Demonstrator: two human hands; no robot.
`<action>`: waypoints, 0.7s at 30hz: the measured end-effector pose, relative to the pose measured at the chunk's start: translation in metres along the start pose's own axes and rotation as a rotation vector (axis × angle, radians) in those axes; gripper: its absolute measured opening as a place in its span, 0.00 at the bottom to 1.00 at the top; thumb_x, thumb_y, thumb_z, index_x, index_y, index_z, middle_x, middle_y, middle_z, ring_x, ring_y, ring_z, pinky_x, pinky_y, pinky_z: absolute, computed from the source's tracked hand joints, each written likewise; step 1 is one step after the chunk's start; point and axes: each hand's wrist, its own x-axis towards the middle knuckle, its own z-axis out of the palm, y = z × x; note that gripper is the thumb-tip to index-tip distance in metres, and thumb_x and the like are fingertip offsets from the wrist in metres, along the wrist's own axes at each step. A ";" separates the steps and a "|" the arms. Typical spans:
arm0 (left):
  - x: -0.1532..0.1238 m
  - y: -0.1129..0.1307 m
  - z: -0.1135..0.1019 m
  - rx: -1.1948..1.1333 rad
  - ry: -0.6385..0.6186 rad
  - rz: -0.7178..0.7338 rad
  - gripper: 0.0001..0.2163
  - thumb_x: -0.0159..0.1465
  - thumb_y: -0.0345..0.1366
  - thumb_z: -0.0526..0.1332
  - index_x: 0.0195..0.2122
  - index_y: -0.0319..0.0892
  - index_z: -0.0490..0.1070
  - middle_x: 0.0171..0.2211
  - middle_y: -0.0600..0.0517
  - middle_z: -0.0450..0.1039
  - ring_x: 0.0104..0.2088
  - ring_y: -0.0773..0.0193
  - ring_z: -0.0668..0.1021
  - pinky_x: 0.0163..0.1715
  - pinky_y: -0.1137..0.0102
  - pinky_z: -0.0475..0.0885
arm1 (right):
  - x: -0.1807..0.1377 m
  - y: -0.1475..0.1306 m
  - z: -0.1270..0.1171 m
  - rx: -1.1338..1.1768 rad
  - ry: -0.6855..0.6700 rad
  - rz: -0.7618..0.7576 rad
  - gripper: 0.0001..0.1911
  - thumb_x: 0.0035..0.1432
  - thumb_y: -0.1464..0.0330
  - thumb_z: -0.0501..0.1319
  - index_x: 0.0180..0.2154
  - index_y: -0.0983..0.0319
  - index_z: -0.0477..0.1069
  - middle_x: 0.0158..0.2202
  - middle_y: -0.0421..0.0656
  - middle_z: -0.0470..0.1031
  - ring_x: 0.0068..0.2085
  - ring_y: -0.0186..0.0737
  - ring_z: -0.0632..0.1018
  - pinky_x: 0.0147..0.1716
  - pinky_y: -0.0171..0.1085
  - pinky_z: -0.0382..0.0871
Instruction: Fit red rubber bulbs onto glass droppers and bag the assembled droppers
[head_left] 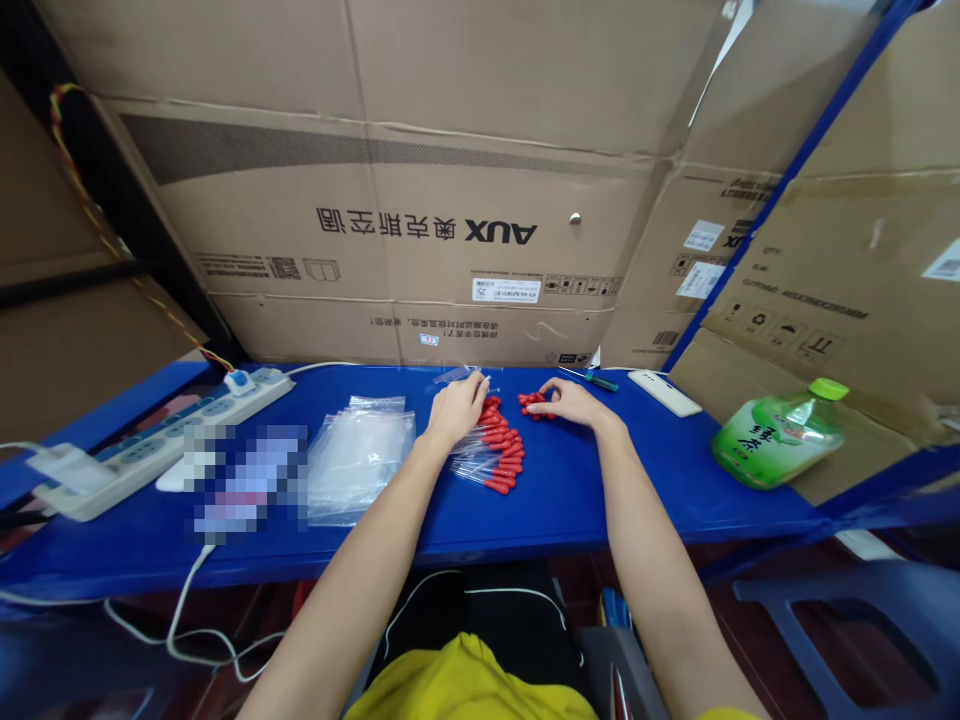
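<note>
Several glass droppers with red rubber bulbs (504,465) lie fanned out on the blue table, their clear tubes pointing left. At the upper end of this fan is my left hand (456,408), its fingers pinched together on a thin clear tube whose pale tip shows by the fingertips. More loose clear tubes (450,376) lie just behind that hand. My right hand (571,402) reaches into a small pile of loose red rubber bulbs (534,408), thumb and fingers closed around one of them. The exact grip is partly hidden.
Left of the hands lie clear zip bags (360,465), a blurred phone (251,480) on a cable and a power strip (172,435). A screwdriver (600,381), a white phone-like slab (664,392) and a green drink bottle (780,435) are to the right. Cardboard (420,170) walls the back.
</note>
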 end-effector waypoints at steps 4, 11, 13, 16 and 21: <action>-0.001 0.001 0.000 -0.007 -0.002 0.010 0.18 0.77 0.48 0.45 0.47 0.48 0.72 0.39 0.47 0.81 0.41 0.53 0.82 0.39 0.68 0.69 | 0.003 0.003 0.001 -0.035 0.079 -0.069 0.30 0.57 0.47 0.68 0.53 0.60 0.74 0.31 0.40 0.80 0.32 0.40 0.79 0.33 0.36 0.69; 0.000 0.001 0.001 -0.014 0.002 0.017 0.18 0.77 0.48 0.44 0.45 0.48 0.72 0.38 0.47 0.81 0.41 0.53 0.83 0.37 0.68 0.68 | 0.014 0.012 0.007 -0.125 0.137 -0.122 0.19 0.71 0.60 0.54 0.44 0.58 0.83 0.46 0.47 0.83 0.50 0.46 0.81 0.52 0.41 0.70; 0.000 0.000 0.001 -0.012 0.000 0.015 0.18 0.77 0.47 0.44 0.46 0.48 0.72 0.39 0.47 0.81 0.41 0.53 0.83 0.37 0.68 0.68 | 0.015 0.014 0.009 -0.166 0.178 -0.118 0.14 0.69 0.63 0.57 0.43 0.57 0.82 0.43 0.46 0.84 0.46 0.45 0.81 0.49 0.39 0.71; 0.000 0.000 0.001 -0.015 -0.001 0.022 0.18 0.77 0.47 0.45 0.46 0.48 0.72 0.39 0.47 0.82 0.42 0.53 0.83 0.36 0.68 0.67 | 0.016 0.016 0.010 -0.214 0.217 -0.089 0.08 0.64 0.67 0.62 0.42 0.57 0.80 0.36 0.43 0.83 0.39 0.42 0.81 0.43 0.37 0.71; 0.000 -0.001 0.003 -0.031 0.004 0.049 0.17 0.77 0.47 0.46 0.46 0.50 0.73 0.39 0.48 0.82 0.42 0.53 0.83 0.36 0.68 0.67 | 0.017 0.017 0.012 -0.199 0.234 0.005 0.06 0.59 0.69 0.64 0.40 0.60 0.76 0.29 0.40 0.80 0.33 0.39 0.78 0.36 0.34 0.68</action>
